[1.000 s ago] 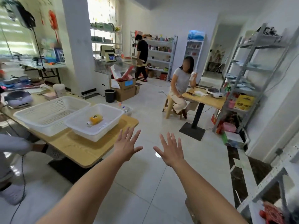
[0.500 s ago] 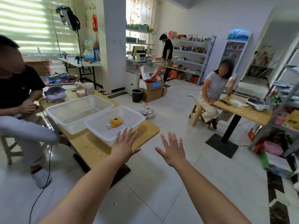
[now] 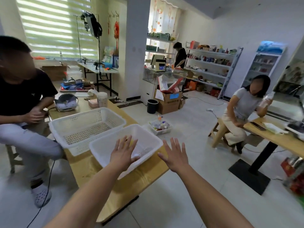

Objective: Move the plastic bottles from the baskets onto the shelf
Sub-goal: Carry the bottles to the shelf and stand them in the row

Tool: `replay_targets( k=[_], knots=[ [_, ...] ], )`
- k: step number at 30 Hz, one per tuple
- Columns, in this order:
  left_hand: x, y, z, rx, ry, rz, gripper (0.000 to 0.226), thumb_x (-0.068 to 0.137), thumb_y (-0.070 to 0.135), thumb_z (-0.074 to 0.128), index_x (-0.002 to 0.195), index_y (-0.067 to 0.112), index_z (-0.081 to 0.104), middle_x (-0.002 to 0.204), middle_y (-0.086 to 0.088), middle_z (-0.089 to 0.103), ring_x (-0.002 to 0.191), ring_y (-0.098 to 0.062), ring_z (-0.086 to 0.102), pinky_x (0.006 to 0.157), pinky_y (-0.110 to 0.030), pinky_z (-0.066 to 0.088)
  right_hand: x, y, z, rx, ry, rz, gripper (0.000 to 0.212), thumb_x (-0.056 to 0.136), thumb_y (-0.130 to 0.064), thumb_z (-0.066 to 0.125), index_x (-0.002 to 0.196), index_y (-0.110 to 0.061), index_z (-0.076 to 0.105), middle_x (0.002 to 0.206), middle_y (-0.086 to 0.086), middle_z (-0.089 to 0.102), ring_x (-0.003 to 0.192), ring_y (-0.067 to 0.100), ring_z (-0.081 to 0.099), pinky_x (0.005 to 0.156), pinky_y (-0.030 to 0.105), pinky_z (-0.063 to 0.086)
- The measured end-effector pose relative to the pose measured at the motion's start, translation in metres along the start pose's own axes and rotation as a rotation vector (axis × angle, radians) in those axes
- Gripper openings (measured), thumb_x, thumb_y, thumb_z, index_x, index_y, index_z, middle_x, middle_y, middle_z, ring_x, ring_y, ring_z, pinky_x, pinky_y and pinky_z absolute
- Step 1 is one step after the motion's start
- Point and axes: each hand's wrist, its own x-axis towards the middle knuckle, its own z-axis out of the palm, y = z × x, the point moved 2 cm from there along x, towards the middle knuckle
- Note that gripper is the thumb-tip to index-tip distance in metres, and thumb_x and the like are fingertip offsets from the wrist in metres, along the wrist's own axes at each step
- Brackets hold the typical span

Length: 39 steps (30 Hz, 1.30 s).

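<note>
Two white plastic baskets stand on a wooden table [image 3: 131, 183]. The far basket [image 3: 85, 127] looks empty. My left hand [image 3: 122, 153] hovers over the near basket [image 3: 148, 145], fingers spread, holding nothing. It covers most of a yellow plastic bottle [image 3: 131, 142] lying inside; only a yellow sliver shows between my fingers. My right hand [image 3: 174, 155] is spread flat beyond the near basket's right corner, also holding nothing. A white shelf [image 3: 209, 66] full of goods stands at the far wall.
A seated person [image 3: 24, 99] sits at the table's left side. Another person sits on a stool [image 3: 218, 134] at a second wooden table [image 3: 279, 140] on the right. A small tray of bottles [image 3: 160, 126] lies on the floor, with a black bin [image 3: 152, 106] and cardboard box [image 3: 169, 101] behind.
The view swung left and closer to the table. Both spread hands advanced; the left one now sits above the near basket and hides the yellow bottle.
</note>
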Motion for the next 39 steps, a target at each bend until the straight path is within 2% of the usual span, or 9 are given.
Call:
replay_targets(
  k=[2,7,12,17,20,24,31,39],
  knots=[
    [0.023,-0.013,0.002,0.008,-0.003,-0.014,0.076,0.094,0.066,0.018,0.152,0.028,-0.014,0.160,-0.002,-0.021,0.147,-0.023,-0.019,0.120,-0.044,-0.010,0.032,-0.005,0.003,0.021,0.001,-0.003,0.130,0.038,-0.080,-0.043,0.153,-0.031,-0.008,0.162,0.007,-0.012,0.149,0.025,-0.016,0.117,0.050,-0.009],
    [0.061,-0.033,0.018,0.015,-0.050,-0.039,0.076,0.095,0.065,0.018,0.152,0.028,-0.015,0.160,-0.003,-0.022,0.147,-0.023,-0.020,0.120,-0.044,-0.012,0.084,-0.015,0.020,0.048,-0.027,-0.046,0.105,0.058,-0.078,-0.023,0.152,-0.033,-0.012,0.162,0.007,-0.015,0.148,0.024,-0.019,0.116,0.049,-0.012],
    [0.092,-0.047,0.038,0.027,-0.090,-0.085,0.076,0.095,0.066,0.018,0.153,0.027,-0.014,0.160,-0.003,-0.022,0.147,-0.023,-0.020,0.120,-0.044,-0.011,0.136,-0.020,0.036,0.033,-0.059,-0.118,0.119,0.046,-0.081,-0.037,0.152,-0.032,-0.013,0.161,0.006,-0.018,0.147,0.024,-0.021,0.116,0.050,-0.012],
    [0.124,-0.064,0.058,0.038,-0.127,-0.190,0.078,0.095,0.065,0.021,0.153,0.026,-0.015,0.160,-0.003,-0.021,0.147,-0.024,-0.020,0.119,-0.044,-0.012,0.197,-0.031,0.049,0.020,-0.090,-0.223,0.100,0.063,-0.076,-0.019,0.152,-0.032,-0.012,0.161,0.006,-0.020,0.147,0.023,-0.022,0.116,0.049,-0.013],
    [0.142,-0.076,0.066,0.068,-0.155,-0.265,0.081,0.097,0.060,0.031,0.152,0.026,-0.017,0.160,-0.003,-0.022,0.147,-0.024,-0.021,0.117,-0.044,-0.014,0.236,-0.039,0.057,-0.009,-0.084,-0.307,0.088,0.077,-0.073,-0.010,0.153,-0.030,-0.011,0.161,0.007,-0.017,0.148,0.025,-0.019,0.117,0.050,-0.011],
    [0.163,-0.094,0.076,0.037,-0.180,-0.367,0.080,0.096,0.064,0.024,0.152,0.025,-0.017,0.159,-0.003,-0.024,0.146,-0.025,-0.022,0.117,-0.044,-0.015,0.287,-0.055,0.067,-0.033,-0.096,-0.416,0.074,0.094,-0.066,0.012,0.154,-0.028,-0.009,0.162,0.007,-0.012,0.149,0.026,-0.014,0.118,0.051,-0.007],
    [0.159,-0.101,0.116,-0.020,-0.284,-0.498,0.082,0.092,0.068,0.019,0.152,0.024,-0.015,0.159,-0.005,-0.023,0.147,-0.025,-0.020,0.117,-0.044,-0.014,0.333,-0.085,0.109,-0.044,-0.187,-0.577,0.078,0.090,-0.071,0.011,0.153,-0.031,-0.010,0.161,0.006,-0.019,0.148,0.025,-0.019,0.117,0.049,-0.012],
    [0.132,-0.108,0.153,-0.091,-0.357,-0.547,0.084,0.093,0.067,0.026,0.152,0.025,-0.017,0.158,-0.004,-0.026,0.146,-0.025,-0.022,0.117,-0.042,-0.015,0.348,-0.111,0.154,-0.046,-0.296,-0.708,0.073,0.095,-0.066,0.020,0.154,-0.031,-0.006,0.162,0.005,-0.012,0.149,0.021,-0.014,0.117,0.048,-0.013]
  ],
)
